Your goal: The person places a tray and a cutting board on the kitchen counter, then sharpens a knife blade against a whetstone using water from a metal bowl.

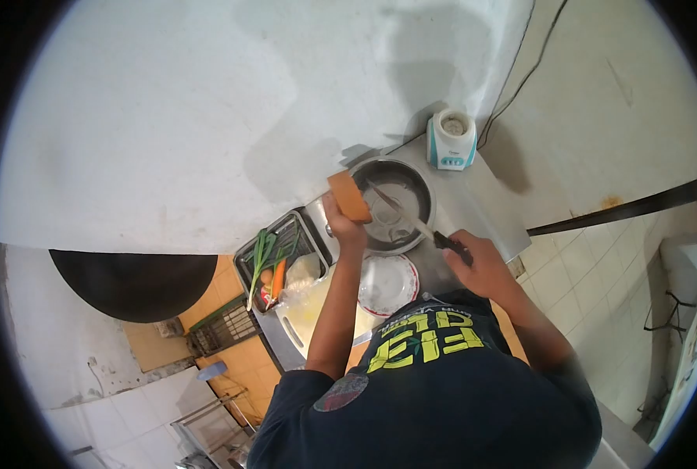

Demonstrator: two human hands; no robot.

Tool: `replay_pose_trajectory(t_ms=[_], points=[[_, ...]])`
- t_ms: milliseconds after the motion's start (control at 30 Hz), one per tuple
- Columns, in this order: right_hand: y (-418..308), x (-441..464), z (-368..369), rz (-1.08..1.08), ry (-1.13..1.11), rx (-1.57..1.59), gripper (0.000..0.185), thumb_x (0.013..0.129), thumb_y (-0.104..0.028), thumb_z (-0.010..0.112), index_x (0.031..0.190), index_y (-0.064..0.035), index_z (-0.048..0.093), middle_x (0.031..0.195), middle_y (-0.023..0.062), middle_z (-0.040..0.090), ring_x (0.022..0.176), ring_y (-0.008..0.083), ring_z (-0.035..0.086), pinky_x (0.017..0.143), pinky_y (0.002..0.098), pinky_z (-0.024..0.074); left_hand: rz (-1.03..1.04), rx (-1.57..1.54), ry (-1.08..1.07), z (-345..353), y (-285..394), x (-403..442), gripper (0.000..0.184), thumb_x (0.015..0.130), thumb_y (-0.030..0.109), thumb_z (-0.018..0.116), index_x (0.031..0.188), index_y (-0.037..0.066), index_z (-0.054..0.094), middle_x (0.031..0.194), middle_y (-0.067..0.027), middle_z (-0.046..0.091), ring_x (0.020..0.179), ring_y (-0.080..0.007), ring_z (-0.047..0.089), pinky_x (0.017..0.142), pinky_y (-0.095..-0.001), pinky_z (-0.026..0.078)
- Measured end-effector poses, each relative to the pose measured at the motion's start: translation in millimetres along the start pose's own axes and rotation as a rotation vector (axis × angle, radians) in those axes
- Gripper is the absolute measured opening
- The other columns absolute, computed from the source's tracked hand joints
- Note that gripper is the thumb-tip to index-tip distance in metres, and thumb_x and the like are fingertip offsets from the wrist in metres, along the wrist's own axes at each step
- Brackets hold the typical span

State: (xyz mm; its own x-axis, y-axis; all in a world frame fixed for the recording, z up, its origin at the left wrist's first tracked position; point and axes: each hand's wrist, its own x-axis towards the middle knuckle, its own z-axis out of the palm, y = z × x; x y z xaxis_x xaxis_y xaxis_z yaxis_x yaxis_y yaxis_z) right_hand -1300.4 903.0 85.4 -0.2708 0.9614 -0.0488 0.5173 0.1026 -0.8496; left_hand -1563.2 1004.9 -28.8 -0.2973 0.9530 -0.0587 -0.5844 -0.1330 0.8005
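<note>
My left hand (347,228) is closed around an orange-brown, block-like thing (350,197) at the left rim of the round metal sink (429,186); its exact kind is not clear. In my right hand (480,266) is a knife (401,210), gripped by its black handle. The blade points up and left over the sink, its tip close to the orange-brown thing. Whether the two touch, I cannot tell. Just below the sink lies a white plate (386,286) with a red-patterned rim. A pale cutting board (300,322) is partly hidden under my left forearm.
A dark tray (243,262) at the left holds spring onions (262,254), a carrot (278,277) and other food. At the counter's back right stands a white and teal blender base (451,148). A large black wok (133,283) is at far left. The wall borders the counter's back.
</note>
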Motion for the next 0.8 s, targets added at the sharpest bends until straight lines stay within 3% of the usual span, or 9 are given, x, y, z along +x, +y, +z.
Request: replay_pose_trajectory(t_ms=[67, 167, 233, 333, 567, 800], points=[[7.0, 21.9, 7.4, 0.166, -0.183, 0.332, 0.020, 0.099, -0.022, 0.060, 0.103, -0.0024, 0.059, 0.078, 0.0070, 0.062, 0.061, 0.0158, 0.060, 0.056, 0.0298, 0.0466, -0.015, -0.026, -0.068, -1.7, -4.8, -3.4, 0.028, 0.107, 0.033, 0.033, 0.106, 0.009, 0.047, 0.097, -0.0128, 0.063, 0.072, -0.0214, 0.063, 0.061, -0.0350, 0.053], [8.8, 53.5, 38.8, 0.290, -0.233, 0.792, 0.022, 0.103, -0.027, 0.055, 0.104, -0.0055, 0.056, 0.076, 0.0005, 0.058, 0.056, 0.0070, 0.051, 0.050, 0.0245, 0.0412, -0.016, -0.073, -0.007, -4.2, -22.4, -6.1, 0.029, 0.107, 0.033, 0.033, 0.110, 0.009, 0.049, 0.102, -0.0099, 0.063, 0.081, -0.0209, 0.064, 0.066, -0.0348, 0.054], [9.1, 71.7, 54.1, 0.325, -0.247, 0.828, 0.020, 0.104, -0.026, 0.053, 0.101, -0.0071, 0.055, 0.074, -0.0002, 0.057, 0.052, 0.0066, 0.048, 0.046, 0.0235, 0.0374, 0.106, 0.151, -0.014, 4.4, -24.1, -11.0, 0.029, 0.108, 0.032, 0.032, 0.113, 0.009, 0.049, 0.105, -0.0064, 0.061, 0.092, -0.0180, 0.062, 0.077, -0.0331, 0.053], [2.8, 86.8, 67.2, 0.399, -0.282, 0.833, 0.023, 0.104, -0.030, 0.052, 0.101, -0.0079, 0.055, 0.072, -0.0011, 0.054, 0.050, 0.0048, 0.044, 0.042, 0.0215, 0.0334, -0.078, -0.049, -0.032, 11.6, -9.9, -23.5, 0.029, 0.108, 0.030, 0.031, 0.114, 0.009, 0.050, 0.108, -0.0060, 0.061, 0.098, -0.0157, 0.062, 0.083, -0.0331, 0.052], [12.4, 72.5, 73.3, 0.483, -0.364, 0.743, 0.026, 0.104, -0.033, 0.052, 0.101, -0.0071, 0.057, 0.068, -0.0017, 0.051, 0.045, 0.0038, 0.037, 0.038, 0.0204, 0.0284, -0.127, -0.045, 0.010, -6.3, -13.5, -25.4, 0.029, 0.107, 0.032, 0.032, 0.115, 0.011, 0.050, 0.101, -0.0084, 0.062, 0.091, -0.0185, 0.064, 0.078, -0.0344, 0.054], [23.8, 35.1, 46.8, 0.553, -0.434, 0.692, 0.028, 0.103, -0.032, 0.054, 0.100, -0.0054, 0.060, 0.067, -0.0010, 0.052, 0.046, 0.0042, 0.040, 0.038, 0.0212, 0.0296, -0.109, 0.001, 0.035, -5.9, -6.8, -17.7, 0.029, 0.107, 0.034, 0.032, 0.108, 0.010, 0.048, 0.094, -0.0122, 0.063, 0.083, -0.0201, 0.063, 0.073, -0.0344, 0.053]])
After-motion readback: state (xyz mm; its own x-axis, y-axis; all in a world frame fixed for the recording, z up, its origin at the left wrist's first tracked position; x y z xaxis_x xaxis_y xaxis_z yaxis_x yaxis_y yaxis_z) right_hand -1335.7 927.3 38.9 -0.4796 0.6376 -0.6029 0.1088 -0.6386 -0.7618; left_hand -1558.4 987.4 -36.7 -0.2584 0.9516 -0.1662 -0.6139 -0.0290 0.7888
